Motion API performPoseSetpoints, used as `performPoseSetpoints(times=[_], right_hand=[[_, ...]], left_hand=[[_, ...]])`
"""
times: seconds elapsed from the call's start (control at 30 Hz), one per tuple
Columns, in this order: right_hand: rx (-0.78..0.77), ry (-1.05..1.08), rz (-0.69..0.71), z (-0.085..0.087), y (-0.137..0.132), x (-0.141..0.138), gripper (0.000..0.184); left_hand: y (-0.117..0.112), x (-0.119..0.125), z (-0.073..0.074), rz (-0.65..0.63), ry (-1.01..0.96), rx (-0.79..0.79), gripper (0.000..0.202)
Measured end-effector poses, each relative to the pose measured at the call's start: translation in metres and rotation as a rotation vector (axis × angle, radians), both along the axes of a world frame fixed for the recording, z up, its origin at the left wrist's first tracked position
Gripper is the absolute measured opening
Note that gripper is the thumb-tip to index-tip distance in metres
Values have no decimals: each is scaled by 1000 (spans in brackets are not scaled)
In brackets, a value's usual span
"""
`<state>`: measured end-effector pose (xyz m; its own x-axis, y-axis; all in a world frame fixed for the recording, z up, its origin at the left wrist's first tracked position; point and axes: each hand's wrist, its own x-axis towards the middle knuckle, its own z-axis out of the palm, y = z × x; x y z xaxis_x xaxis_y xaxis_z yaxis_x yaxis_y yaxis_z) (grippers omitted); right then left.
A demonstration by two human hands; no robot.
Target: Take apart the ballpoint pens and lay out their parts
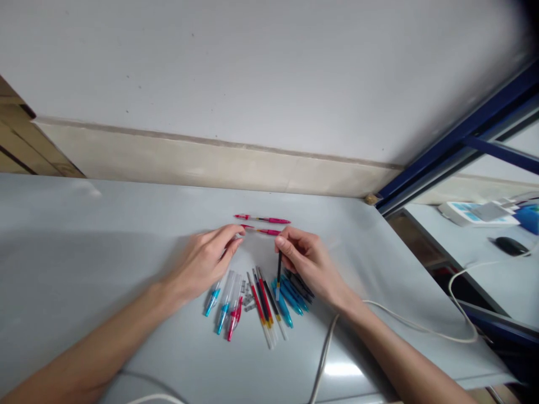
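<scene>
Closest to the camera, a white cable crosses the grey table at six o'clock, beside the right forearm. Right hand pinches a black refill between thumb and fingers at its top end. The stick hangs almost upright, its tip pointing to six o'clock over a heap of teal pen parts. At nine o'clock from that heap lie red and black refills, then clear barrels with teal tips. Left hand has its fingertips drawn together at the left end of the nearer pink pen; whether it grips cannot be told. A second pink pen lies just beyond, at twelve o'clock.
</scene>
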<state>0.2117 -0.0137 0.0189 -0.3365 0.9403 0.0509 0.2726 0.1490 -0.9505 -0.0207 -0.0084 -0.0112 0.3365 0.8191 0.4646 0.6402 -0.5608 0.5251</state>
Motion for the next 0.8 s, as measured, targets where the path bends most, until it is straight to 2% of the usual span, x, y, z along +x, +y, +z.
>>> performPoseSetpoints(times=[0.13, 0.33, 0.47, 0.57, 0.67, 0.73, 0.8], right_hand=[[10, -108, 76, -6, -2, -3, 44], [228, -529, 35, -10, -6, -7, 39], [314, -654, 33, -9, -10, -9, 35], [360, -670, 34, -8, -8, -7, 32], [440, -571, 83, -5, -8, -3, 31], [498, -429, 224, 3, -17, -3, 29], [551, -309, 453, 15, -37, -4, 24]], left_hand=[[-1, 0, 2, 29, 23, -8, 7], [-2, 1, 1, 64, 14, 36, 7], [0, 0, 0, 85, 11, 30, 11], [3, -3, 0, 121, 35, 6, 13], [6, -7, 1, 169, 83, -51, 14], [9, -10, 1, 198, 111, -88, 14], [12, -12, 0, 227, 152, -125, 13]])
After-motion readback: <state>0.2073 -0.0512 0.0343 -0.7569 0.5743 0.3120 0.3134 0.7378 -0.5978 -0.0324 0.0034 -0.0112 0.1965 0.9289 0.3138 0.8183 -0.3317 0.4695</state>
